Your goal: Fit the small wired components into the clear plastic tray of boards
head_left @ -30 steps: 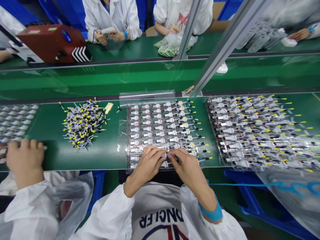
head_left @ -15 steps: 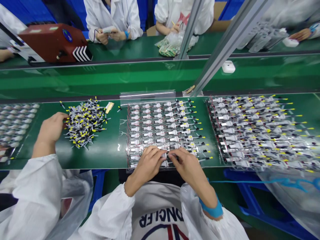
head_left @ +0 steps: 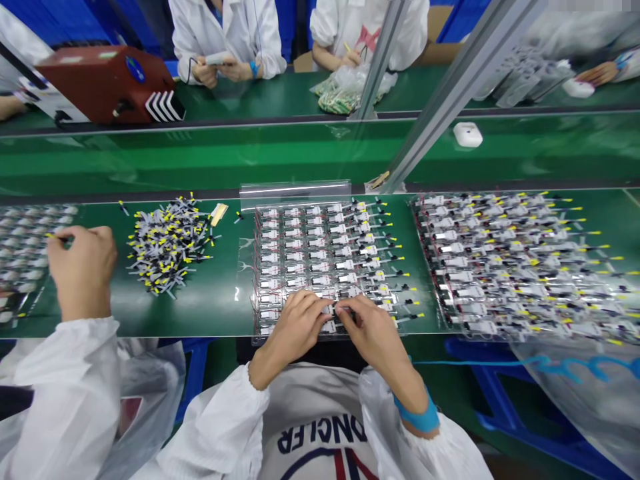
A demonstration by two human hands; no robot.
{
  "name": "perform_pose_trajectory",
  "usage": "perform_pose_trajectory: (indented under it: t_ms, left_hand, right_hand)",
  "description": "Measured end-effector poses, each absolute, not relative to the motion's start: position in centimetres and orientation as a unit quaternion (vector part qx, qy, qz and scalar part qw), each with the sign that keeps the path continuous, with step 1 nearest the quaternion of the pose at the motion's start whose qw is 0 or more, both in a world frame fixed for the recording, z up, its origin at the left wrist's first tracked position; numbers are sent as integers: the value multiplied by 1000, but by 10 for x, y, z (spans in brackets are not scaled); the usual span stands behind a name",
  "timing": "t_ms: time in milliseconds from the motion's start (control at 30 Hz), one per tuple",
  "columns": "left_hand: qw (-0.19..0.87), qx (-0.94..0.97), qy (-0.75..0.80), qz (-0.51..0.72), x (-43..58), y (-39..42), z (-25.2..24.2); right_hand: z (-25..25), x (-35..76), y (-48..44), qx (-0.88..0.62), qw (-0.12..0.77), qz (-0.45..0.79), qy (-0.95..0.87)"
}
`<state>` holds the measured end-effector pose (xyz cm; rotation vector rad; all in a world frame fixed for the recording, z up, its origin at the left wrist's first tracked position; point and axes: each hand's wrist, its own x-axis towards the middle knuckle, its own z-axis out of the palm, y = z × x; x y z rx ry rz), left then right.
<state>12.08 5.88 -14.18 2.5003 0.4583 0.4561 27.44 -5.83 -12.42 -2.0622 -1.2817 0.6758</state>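
Both my hands meet over the near edge of a clear plastic tray (head_left: 245,300) filled with rows of small white parts with thin red wires. My left hand (head_left: 297,327) has its thumb and fingers closed on one small white part (head_left: 329,311) near the tray's front. From the other side, my right hand (head_left: 367,327) pinches at the same part, thumb and forefinger together; my fingertips partly hide it. Yellow-tipped black and grey pieces (head_left: 400,274) stick out past the tray's right side.
A second filled tray (head_left: 520,267) lies to the right. On the left is a heap of yellow-tipped pieces (head_left: 170,243), with a co-worker's hand (head_left: 83,270) beyond it over another tray (head_left: 30,247). A metal post (head_left: 450,93) slants up behind. A white case (head_left: 468,135) rests on the green belt.
The co-worker's hand has moved left from the heap, now with a yellow-tipped piece at its fingers. The white case has shifted right. My hands have stayed almost in place.
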Motion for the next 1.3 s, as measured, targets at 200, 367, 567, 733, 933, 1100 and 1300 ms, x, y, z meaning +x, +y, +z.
perform_pose_trajectory:
  t_ms: [200,367,567,733,933,1100,1300]
  left_hand:
    - [268,936,156,165,121,60,-141]
    - [261,937,165,165,121,59,-142]
    - [253,939,159,171,122,58,-142]
    - [249,945,153,144,121,61,-135]
    - [240,949,147,144,121,60,-133]
    - [229,950,163,138,111,59,-125]
    - [109,889,406,182,62,133,-105]
  right_hand:
    - [-124,276,-58,-773,293,261,-498]
    - [-124,277,-58,-766,288,263,-511]
    - [-125,277,-56,-772,261,257,-519]
    - [-118,278,-57,-779,226,242,-533]
    - [-98,290,-69,-814,217,178,-509]
    - [-100,297,-79,-818,243,148,-500]
    - [-107,296,-81,-799,290,166,-499]
